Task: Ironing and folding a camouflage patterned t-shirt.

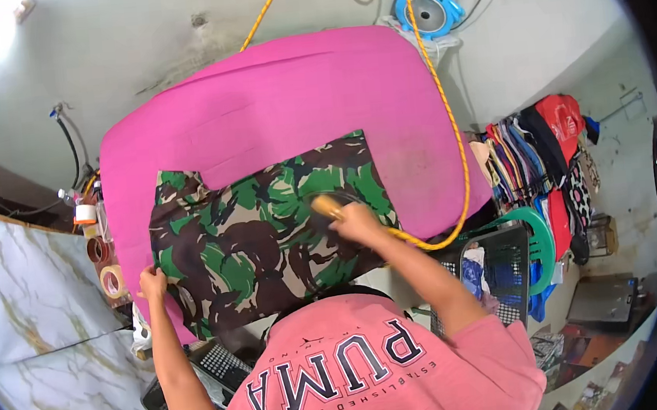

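A camouflage cloth garment [250, 253] lies spread over a pink-covered ironing table [295, 91]. Its near edge hangs towards my body. Around the tan handle of an iron [329, 207] my right hand [356, 224] is closed, over the right part of the fabric. The iron's dark soleplate is blurred and partly hidden by the hand. From the handle a yellow cord [426, 245] loops up along the table's right side. My left hand [152, 283] grips the garment's left edge, with its fingertips on the cloth.
A blue fan [427, 12] stands behind the table's far right corner. Folded clothes [515, 159] are stacked at the right, above a green plastic chair [537, 245] and a black basket [501, 272]. Tape rolls [112, 281] and bottles [85, 213] line the left edge.
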The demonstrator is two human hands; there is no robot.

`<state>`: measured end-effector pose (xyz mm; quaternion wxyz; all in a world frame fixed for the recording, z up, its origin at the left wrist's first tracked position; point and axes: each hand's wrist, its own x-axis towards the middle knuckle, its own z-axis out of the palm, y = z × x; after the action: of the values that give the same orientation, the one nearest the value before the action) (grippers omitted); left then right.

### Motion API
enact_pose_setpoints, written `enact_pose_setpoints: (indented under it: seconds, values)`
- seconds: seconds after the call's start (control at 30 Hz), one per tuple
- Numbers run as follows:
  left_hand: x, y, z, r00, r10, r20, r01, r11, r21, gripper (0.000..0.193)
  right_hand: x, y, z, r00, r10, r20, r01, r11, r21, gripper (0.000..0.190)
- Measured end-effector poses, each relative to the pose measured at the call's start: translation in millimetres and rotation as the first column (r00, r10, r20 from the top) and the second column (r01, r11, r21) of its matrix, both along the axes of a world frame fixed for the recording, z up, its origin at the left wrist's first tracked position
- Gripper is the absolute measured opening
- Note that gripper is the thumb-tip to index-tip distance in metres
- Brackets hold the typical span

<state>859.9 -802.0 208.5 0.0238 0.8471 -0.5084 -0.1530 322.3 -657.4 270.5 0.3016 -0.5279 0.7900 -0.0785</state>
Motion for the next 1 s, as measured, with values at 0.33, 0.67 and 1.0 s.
enact_pose_setpoints:
  seconds: [0.33, 0.67, 1.0]
  values:
    - [-14.7, -34.5, -25.8, 0.961, 0.049, -0.271, -0.087, 0.988, -0.129, 0.033, -318.0, -1.7, -24.0, 0.776, -0.624, -0.086, 0.612, 0.779, -0.134, 0.050]
    - [-8.6, -39.0, -13.5, 0.937, -0.137, -0.321, 0.012, 0.931, -0.364, 0.024, -205.1, -54.7, -57.4, 0.676, -0.249, -0.693, -0.102, 0.900, -0.423, 0.036]
    - [-86.2, -47.3, 59.8, 0.893, -0.420, -0.163, 0.325, 0.851, -0.413, 0.030, -258.1, -81.4, -83.5, 0.941, -0.333, 0.052, 0.325, 0.855, -0.405, 0.027]
